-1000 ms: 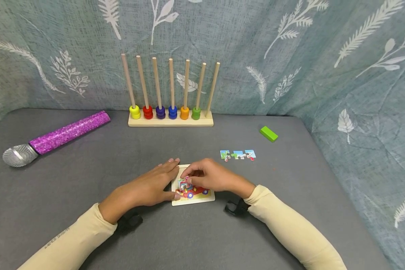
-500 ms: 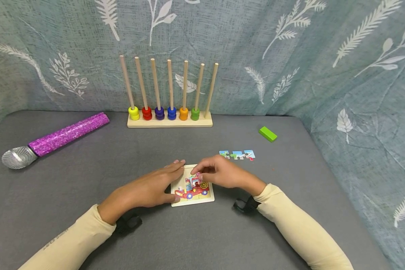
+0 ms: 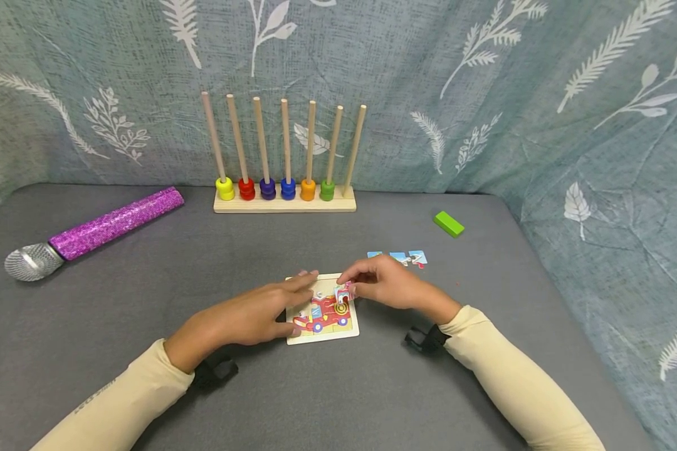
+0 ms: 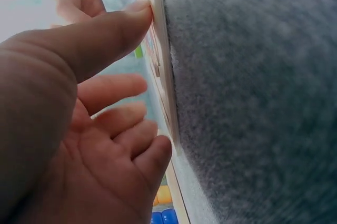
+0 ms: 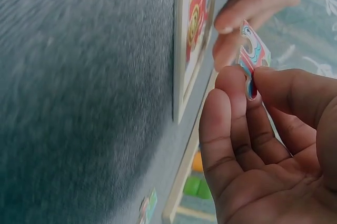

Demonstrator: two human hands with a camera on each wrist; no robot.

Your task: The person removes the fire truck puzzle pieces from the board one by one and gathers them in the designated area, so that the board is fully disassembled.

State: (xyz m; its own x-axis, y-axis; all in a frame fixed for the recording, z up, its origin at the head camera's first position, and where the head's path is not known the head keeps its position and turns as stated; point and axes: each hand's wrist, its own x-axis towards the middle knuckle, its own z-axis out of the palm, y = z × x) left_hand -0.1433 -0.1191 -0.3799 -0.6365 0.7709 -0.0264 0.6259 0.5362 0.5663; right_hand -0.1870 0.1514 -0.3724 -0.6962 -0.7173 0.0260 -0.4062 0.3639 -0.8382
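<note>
A small wooden puzzle board (image 3: 323, 339) with a red vehicle picture lies on the grey table, its lower part filled with pieces. Over the board's upper right part, my right hand (image 3: 392, 285) pinches a puzzle piece (image 5: 254, 50) between thumb and fingers; the piece is tilted, with pink, white and blue print. My left hand (image 3: 254, 313) lies along the board's left side with fingers extended. Its thumb (image 4: 131, 19) rests on the near edge of the frame, as the left wrist view shows.
Loose puzzle pieces (image 3: 418, 257) lie beyond my right hand, partly hidden by it. A green block (image 3: 448, 224) is further right. At the back stands a peg rack (image 3: 284, 205) with coloured beads, and a purple glitter microphone (image 3: 118, 222) lies at left.
My right hand has moved right across the board with the puzzle piece, uncovering more of the picture. My left fingers have shifted slightly right over the board's upper left corner.
</note>
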